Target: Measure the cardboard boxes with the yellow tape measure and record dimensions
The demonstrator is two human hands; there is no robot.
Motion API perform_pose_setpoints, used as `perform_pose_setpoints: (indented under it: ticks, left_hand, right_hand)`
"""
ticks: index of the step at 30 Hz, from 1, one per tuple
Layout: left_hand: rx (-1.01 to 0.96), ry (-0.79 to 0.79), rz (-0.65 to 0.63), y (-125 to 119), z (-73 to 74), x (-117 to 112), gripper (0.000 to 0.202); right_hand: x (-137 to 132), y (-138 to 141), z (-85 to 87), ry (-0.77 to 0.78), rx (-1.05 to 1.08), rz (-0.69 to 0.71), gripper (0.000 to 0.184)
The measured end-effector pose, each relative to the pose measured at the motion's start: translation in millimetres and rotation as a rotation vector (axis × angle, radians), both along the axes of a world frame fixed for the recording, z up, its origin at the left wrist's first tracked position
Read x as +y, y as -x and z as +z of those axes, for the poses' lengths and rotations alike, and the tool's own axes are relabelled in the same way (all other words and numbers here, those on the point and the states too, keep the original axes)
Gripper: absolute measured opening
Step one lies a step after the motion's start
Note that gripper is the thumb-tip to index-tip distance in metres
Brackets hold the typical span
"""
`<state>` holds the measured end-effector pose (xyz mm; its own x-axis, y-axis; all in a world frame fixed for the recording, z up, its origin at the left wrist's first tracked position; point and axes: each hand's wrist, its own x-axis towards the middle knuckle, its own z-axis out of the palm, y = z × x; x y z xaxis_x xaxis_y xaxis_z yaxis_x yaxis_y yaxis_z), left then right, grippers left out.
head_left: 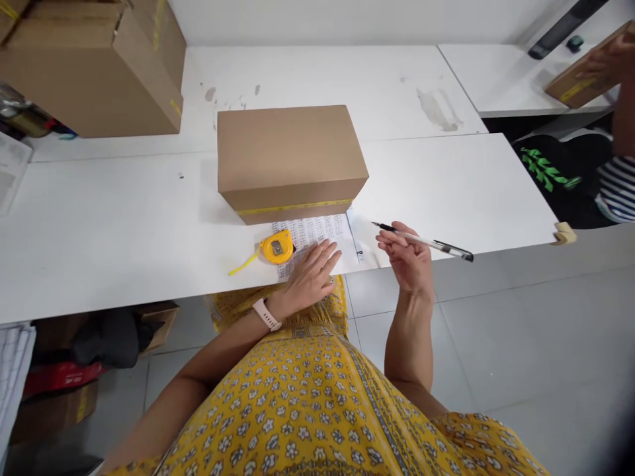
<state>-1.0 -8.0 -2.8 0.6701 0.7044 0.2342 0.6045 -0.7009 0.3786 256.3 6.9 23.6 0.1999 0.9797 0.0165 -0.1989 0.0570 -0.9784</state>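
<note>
My left hand (312, 274) lies flat with fingers outstretched on a printed sheet (317, 228) at the table's front edge. Close by its fingers sits a yellow tape measure (278, 247), with a short length of its blade sticking out to the left. In my right hand (409, 259) is a pen (421, 239), held between the fingers above the table edge, its dark tip pointing left. Behind the sheet stands a closed brown cardboard box (292, 152), with a yellow tape strip low along its front; it covers the sheet's far part.
A larger cardboard box (94, 73) stands at the back left of the white table (124, 218). On the right, another person's hand (608, 59) touches a small carton (578, 79). A dark cylinder (565, 26) lies near the wall. Boxes and bags are under the table's left side.
</note>
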Motion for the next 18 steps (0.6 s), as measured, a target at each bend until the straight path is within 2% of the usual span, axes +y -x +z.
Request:
perform_pose_setpoints:
  ticks: [3, 5, 8, 12, 15, 18]
  left_hand:
    - [0.132, 0.031, -0.034, -20, -8.5, 3, 0.068]
    - [0.181, 0.027, -0.023, -24, -10.9, 5, 0.065]
    - [0.187, 0.023, 0.009, -24, -11.1, 4, 0.059]
    - [0.172, 0.037, 0.015, -23, -9.4, 3, 0.058]
    - [0.182, 0.041, 0.017, -23, -7.9, 3, 0.06]
    - [0.182, 0.049, 0.023, -23, -6.3, 3, 0.06]
  right_hand:
    - [5, 20, -6.0, 0.034, -0.04, -0.028, 0.038]
    - [12, 33, -12.5, 0.056, -0.059, -0.039, 0.048]
    - [23, 45, -20.4, 0.072, -0.058, 0.06, 0.058]
    - [33, 50, -28.2, 0.105, -0.205, 0.195, 0.053]
    - [37, 53, -32.7, 0.091, -0.356, 0.13, 0.041]
    - [37, 57, -34.0, 0.058, -0.479, 0.026, 0.042]
